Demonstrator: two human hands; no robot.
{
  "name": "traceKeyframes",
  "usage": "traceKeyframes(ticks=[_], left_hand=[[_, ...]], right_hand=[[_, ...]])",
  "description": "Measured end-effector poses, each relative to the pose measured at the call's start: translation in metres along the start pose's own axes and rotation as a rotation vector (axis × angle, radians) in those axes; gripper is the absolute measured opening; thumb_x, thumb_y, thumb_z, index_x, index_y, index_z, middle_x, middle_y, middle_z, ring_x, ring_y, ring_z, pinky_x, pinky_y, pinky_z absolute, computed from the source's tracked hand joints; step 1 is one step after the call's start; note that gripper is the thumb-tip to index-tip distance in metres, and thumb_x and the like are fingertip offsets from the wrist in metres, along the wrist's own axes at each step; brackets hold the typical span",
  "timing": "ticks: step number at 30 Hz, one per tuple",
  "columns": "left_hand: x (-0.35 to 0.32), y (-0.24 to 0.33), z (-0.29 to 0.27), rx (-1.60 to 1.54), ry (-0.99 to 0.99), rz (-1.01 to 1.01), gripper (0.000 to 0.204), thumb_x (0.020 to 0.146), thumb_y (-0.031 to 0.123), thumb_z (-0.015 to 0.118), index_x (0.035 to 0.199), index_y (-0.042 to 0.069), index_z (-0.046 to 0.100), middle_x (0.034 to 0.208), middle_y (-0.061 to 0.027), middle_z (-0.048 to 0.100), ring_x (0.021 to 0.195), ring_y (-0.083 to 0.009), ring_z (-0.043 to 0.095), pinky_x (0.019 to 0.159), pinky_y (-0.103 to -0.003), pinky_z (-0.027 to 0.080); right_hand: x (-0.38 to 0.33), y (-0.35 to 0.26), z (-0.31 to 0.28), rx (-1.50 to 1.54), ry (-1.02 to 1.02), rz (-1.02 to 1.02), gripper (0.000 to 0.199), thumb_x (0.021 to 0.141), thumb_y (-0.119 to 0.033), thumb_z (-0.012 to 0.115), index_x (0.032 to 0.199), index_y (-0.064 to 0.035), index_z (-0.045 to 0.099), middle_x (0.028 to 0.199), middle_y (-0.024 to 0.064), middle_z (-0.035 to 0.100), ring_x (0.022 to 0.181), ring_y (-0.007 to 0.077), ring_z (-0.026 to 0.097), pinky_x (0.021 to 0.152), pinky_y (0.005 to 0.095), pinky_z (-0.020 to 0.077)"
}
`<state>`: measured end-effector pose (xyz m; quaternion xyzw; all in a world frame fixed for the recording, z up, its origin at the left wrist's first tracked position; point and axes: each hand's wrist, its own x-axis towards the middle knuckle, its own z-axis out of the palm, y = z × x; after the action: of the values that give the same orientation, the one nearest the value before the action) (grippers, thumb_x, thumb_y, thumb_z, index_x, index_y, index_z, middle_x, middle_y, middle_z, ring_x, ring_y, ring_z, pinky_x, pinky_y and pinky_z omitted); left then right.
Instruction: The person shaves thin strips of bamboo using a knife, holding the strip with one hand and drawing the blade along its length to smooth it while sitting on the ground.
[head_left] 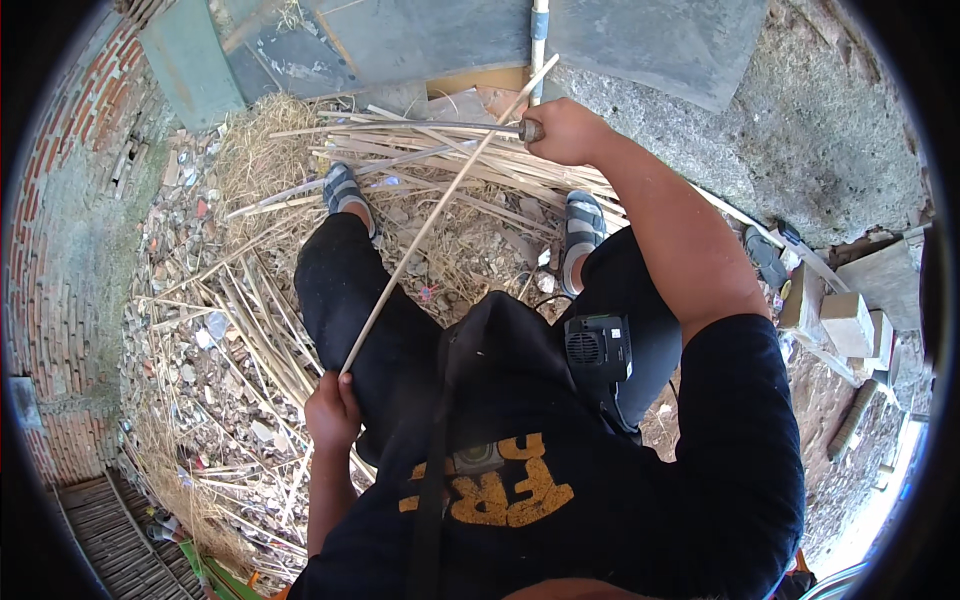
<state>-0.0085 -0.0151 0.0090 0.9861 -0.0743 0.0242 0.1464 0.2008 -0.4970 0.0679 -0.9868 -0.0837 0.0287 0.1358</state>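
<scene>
Rubble [190, 192] and pale strips [262, 340] lie underfoot. The left grip [332, 412] clasps a long stick [438, 212], the right grip [568, 132] a tool handle [533, 130].

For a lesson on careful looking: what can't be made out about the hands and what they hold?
- Long, pale wooden stick: lower end hidden by the left hand (head view).
- Slender, grey metal tool: too thin to show any sharp edge (head view).
- Its brown handle: partly hidden by the right hand (head view).
</scene>
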Motion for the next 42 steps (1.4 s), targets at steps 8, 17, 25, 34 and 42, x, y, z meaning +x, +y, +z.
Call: traceKeyframes(ticks=[8, 17, 25, 34, 42], left_hand=[[0.0, -0.004, -0.002, -0.096, -0.034, -0.042, 0.031, 0.103, 0.027, 0.048, 0.082, 0.005, 0.054, 0.065, -0.0224, 0.058, 0.062, -0.0469, 0.058, 0.054, -0.053, 0.042], [-0.002, -0.009, 0.009, -0.034, 0.038, 0.003, 0.031, 0.104, 0.027, 0.047, 0.082, 0.005, 0.052, 0.063, -0.0215, 0.056, 0.059, -0.046, 0.057, 0.052, -0.052, 0.041], [-0.004, -0.009, 0.018, 0.125, 0.111, 0.015, 0.028, 0.103, 0.027, 0.047, 0.085, 0.007, 0.053, 0.069, -0.0209, 0.06, 0.059, -0.0439, 0.059, 0.052, -0.053, 0.043], [-0.007, -0.013, 0.016, 0.049, 0.084, 0.011, 0.028, 0.103, 0.026, 0.047, 0.083, 0.006, 0.052, 0.064, -0.0203, 0.058, 0.057, -0.0444, 0.058, 0.05, -0.053, 0.043], [0.001, -0.014, 0.007, -0.01, 0.041, 0.045, 0.031, 0.104, 0.026, 0.046, 0.082, 0.005, 0.051, 0.061, -0.021, 0.056, 0.058, -0.0454, 0.057, 0.051, -0.053, 0.041]], right_hand=[[-0.009, -0.026, -0.024, -0.109, -0.032, 0.064, 0.036, 0.079, -0.024, 0.062, 0.113, -0.013, 0.069, 0.103, 0.0139, 0.071, 0.1, 0.0332, 0.068, 0.09, 0.0463, 0.0542], [0.002, 0.017, -0.004, 0.045, 0.146, 0.11, 0.03, 0.078, -0.026, 0.068, 0.102, -0.0072, 0.069, 0.092, 0.0178, 0.072, 0.089, 0.0369, 0.069, 0.082, 0.0461, 0.0553], [0.007, 0.018, -0.002, 0.047, 0.114, 0.151, 0.033, 0.079, -0.024, 0.065, 0.109, -0.0111, 0.069, 0.098, 0.0183, 0.072, 0.093, 0.0382, 0.068, 0.085, 0.0473, 0.0552], [-0.002, 0.0, -0.004, -0.009, 0.096, 0.04, 0.031, 0.082, -0.026, 0.061, 0.109, -0.014, 0.07, 0.099, 0.0187, 0.071, 0.095, 0.0369, 0.068, 0.089, 0.0466, 0.0544], [0.009, 0.022, -0.003, 0.036, 0.13, 0.17, 0.032, 0.081, -0.026, 0.065, 0.107, -0.0096, 0.07, 0.1, 0.0183, 0.071, 0.094, 0.0365, 0.068, 0.087, 0.0465, 0.0545]])
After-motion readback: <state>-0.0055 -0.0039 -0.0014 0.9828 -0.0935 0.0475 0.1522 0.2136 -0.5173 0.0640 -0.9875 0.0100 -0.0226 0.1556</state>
